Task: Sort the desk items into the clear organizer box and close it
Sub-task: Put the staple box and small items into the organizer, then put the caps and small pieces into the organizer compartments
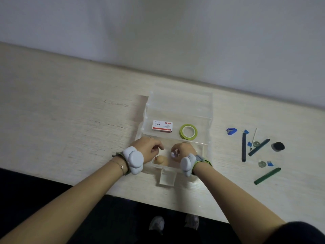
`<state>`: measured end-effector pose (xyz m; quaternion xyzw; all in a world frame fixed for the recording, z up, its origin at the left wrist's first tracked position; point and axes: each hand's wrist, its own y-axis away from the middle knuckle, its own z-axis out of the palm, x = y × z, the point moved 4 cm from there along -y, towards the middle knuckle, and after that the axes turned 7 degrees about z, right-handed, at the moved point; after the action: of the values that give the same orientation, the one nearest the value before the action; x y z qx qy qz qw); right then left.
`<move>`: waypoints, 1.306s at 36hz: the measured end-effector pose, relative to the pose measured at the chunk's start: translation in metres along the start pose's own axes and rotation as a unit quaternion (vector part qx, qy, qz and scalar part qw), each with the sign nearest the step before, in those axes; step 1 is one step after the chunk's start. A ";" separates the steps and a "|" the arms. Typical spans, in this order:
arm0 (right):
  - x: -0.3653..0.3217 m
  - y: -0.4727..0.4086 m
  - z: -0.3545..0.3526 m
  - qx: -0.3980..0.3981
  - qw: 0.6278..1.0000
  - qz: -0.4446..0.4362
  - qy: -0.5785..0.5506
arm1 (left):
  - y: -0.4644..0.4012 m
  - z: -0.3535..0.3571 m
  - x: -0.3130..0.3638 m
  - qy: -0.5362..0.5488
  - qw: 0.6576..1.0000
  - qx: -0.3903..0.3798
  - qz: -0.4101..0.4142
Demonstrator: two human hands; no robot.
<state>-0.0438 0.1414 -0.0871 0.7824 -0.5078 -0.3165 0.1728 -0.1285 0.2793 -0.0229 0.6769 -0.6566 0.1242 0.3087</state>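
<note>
The clear organizer box (177,110) sits at centre frame on a pale wooden desk (61,103), its tiers stepped open toward the wall at the top of the frame. A white staple box (162,125) with a red band and a green tape roll (188,132) lie side by side in one middle tier, the staple box to the left.

Both hands are over the nearest tier, just below centre. The left hand (146,150) has its fingers curled downward at the tier's left edge; what it grips, if anything, cannot be told. The right hand (182,149) has fingers curled around a clear glass marble (174,153). A tan, rounded item (161,160) rests in the same tier between the two hands. Each wrist carries a grey strapped device.

At the right of the frame, well apart from the box, loose items lie on the desk: a blue staple remover (231,131), a dark pen (243,147), two green pens (259,147), a black round cap (278,146), two further marbles (256,143) and small blue clips (270,163).
</note>
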 end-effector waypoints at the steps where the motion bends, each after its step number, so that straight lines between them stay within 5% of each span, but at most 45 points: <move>1: 0.001 0.001 -0.001 -0.001 1.000 0.000 -0.002 | -0.001 -0.001 0.002 -0.001 1.000 0.002 0.002; 20: 0.007 0.026 -0.017 0.003 1.000 -0.023 -0.009 | -0.003 0.005 0.021 -0.046 0.998 -0.045 0.001; 29: 0.027 0.072 -0.063 0.009 0.994 -0.028 -0.101 | -0.025 -0.006 0.078 -0.062 0.995 -0.038 0.068; 39: 0.145 0.140 -0.119 0.128 0.972 0.084 -0.176 | -0.087 0.022 0.191 -0.073 0.982 -0.056 0.163; 47: 0.235 0.169 -0.143 0.218 0.929 0.169 -0.246 | -0.133 0.057 0.238 -0.062 0.988 -0.057 0.128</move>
<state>0.0029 -0.1496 0.0431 0.6007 -0.7157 -0.3467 -0.0819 0.0118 0.0457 0.0352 0.5753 -0.7613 0.0831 0.2871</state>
